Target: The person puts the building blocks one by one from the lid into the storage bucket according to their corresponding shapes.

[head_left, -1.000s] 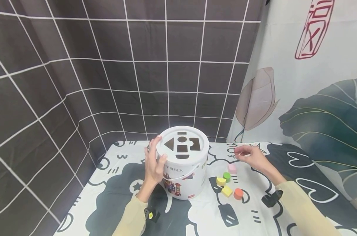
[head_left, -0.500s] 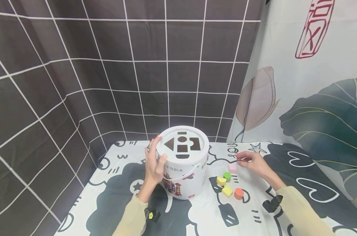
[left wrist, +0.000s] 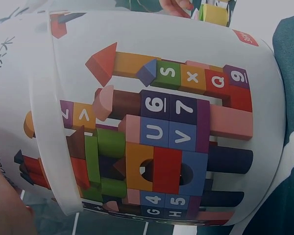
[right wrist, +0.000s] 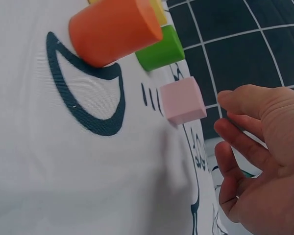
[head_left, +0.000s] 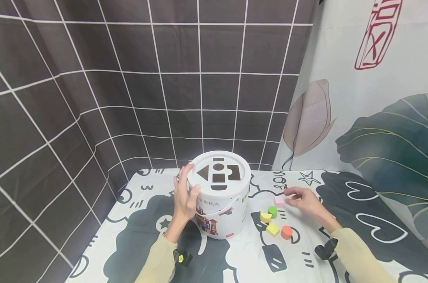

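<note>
A white bucket (head_left: 221, 222) stands on the table, its lid (head_left: 204, 186) cut with shaped holes. My left hand (head_left: 184, 198) rests against its left side, fingers at the lid's rim and thumb toward the front. In the left wrist view, printed blocks cover the bucket wall (left wrist: 152, 36). Over on the right, my right hand (head_left: 303, 199) hovers beside a pink block (head_left: 279, 202), fingers loosely bent. The right wrist view shows a gap between these fingers (right wrist: 242, 100) and the pink block (right wrist: 183, 101); the hand holds nothing.
Near the bucket lie a green cylinder (head_left: 272, 212), a yellow half-round block (head_left: 265, 217), a yellow square block (head_left: 272, 229) and an orange cylinder (head_left: 286, 232). A patterned cloth (head_left: 143, 236) covers the table. Behind hangs a dark grid curtain (head_left: 178, 90).
My right hand has moved slightly down and nearer to the pink block. The left hand, the bucket and the blocks stay in place.
</note>
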Tool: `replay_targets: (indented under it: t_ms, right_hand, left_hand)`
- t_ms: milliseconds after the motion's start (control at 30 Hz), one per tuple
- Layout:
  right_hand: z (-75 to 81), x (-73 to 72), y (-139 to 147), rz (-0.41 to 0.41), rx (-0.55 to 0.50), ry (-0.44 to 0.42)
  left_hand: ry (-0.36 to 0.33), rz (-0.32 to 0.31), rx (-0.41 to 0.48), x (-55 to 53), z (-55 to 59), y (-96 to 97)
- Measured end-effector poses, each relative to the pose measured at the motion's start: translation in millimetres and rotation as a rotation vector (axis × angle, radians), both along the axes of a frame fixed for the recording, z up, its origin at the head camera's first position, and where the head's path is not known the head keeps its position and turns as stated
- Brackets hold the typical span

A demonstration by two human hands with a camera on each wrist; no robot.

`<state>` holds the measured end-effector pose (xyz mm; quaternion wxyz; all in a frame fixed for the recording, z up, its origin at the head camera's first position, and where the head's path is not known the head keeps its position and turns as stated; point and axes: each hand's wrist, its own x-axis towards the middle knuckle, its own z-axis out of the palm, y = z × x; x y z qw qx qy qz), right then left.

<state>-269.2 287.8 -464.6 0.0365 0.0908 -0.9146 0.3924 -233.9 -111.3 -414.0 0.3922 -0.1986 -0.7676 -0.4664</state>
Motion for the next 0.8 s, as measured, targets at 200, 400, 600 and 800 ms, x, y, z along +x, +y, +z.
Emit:
replay_targets:
  t_ms: [200,400,600,800]
  right_hand:
    - [-4.4,0.7,1,-0.004,-0.003,-0.007]
    - [-9.7,1.7,1,-0.017,0.002,-0.033]
    - [-12.1,2.1,-3,-0.033,0.018,-0.045]
    - [-15.6,0.3,-5,-0.039,0.031,-0.050]
  left_hand:
    - [-0.006,0.001,0.003,0.5,0.9,0.1]
    - [-0.006,0.003,0.003,1.5,0.1,0.4]
    - [-0.004,0.002,0.006,1.3,-0.3,0.4]
    - [-0.004,0.006,0.002,-0.5,-0.6,-0.1]
